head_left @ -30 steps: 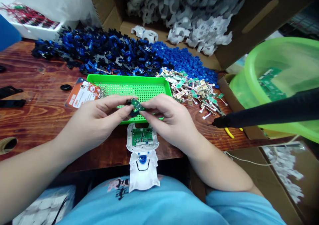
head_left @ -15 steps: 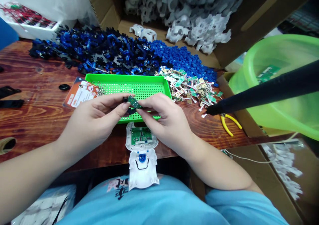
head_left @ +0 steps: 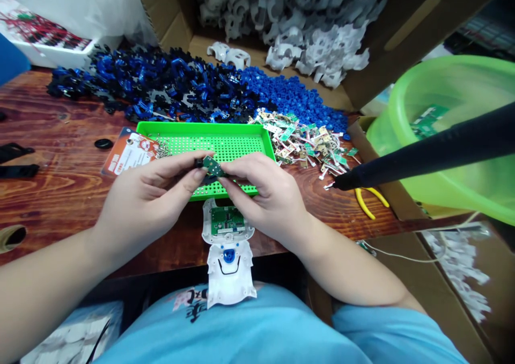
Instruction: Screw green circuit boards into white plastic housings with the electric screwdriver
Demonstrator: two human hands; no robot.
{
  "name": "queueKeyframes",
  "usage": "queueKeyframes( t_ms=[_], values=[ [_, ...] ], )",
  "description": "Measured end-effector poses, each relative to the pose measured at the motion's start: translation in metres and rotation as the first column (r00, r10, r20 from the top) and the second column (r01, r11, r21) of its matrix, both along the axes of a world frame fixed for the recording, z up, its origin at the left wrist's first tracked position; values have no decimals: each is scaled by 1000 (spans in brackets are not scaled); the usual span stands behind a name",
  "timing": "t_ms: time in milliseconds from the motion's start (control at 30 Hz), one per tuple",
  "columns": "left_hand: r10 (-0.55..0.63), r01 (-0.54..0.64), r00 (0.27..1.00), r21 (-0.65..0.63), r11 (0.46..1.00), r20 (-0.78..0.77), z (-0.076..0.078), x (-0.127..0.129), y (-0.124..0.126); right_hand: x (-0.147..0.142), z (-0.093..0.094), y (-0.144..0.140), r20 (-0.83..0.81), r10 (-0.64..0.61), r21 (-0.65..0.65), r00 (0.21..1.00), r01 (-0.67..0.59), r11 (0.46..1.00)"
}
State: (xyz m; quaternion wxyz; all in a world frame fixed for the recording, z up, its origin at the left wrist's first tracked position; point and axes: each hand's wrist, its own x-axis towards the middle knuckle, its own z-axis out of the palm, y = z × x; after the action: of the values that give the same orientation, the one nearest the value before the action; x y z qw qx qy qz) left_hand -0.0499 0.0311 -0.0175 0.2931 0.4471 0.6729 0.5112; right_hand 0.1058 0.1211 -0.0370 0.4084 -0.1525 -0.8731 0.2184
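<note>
We hold a small green circuit board between both hands, just above the near edge of the green perforated tray. Our left hand pinches the board's left end between thumb and forefinger, fingers closed on it; a small black part sits at that end of the board. Our right hand grips the board's right end in the same way, fingertips clamped on it, so that the two hands almost meet over the tray. Directly below the hands, a white plastic shell lies at the table edge and reaches over our lap; it carries a larger green board in its upper section and a blue button lower down. The wooden table bears a heap of blue and black plastic parts beyond the tray and a pile of small circuit boards to the right of the tray. A printed card lies partly under the tray's left end. A black tool shaft crosses the right of the view, its tip above yellow-handled pliers. A green basin stands at the right, and an open carton holds white plastic shells at the back.
</note>
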Motion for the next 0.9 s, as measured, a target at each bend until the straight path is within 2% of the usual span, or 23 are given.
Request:
queueKeyframes(
  t_ms=[167, 267, 467, 733, 900],
  values=[
    [-55, 48, 981, 42, 998, 183, -4, -4, 5, 1, 3, 2, -2, -6, 33, 1000, 6, 999],
    [-42, 37, 956, 23, 999, 289, -4, -6, 9, 1, 2, 3, 32, -5, 25, 999, 4, 1000],
    [-73, 125, 843, -62, 990, 533, -5, -9, 14, -2, -3, 2, 43, -12, 12, 999, 11, 1000],
    [-117, 141, 818, 1, 990, 563, -11, -9, 14, -4, 0, -3, 41, -49, -45, 998, 51, 998],
    [-81, 80, 818, 26, 996, 570, -12, -7, 13, -4, -1, -5, 27, -51, -111, 998, 54, 992]
  ],
)
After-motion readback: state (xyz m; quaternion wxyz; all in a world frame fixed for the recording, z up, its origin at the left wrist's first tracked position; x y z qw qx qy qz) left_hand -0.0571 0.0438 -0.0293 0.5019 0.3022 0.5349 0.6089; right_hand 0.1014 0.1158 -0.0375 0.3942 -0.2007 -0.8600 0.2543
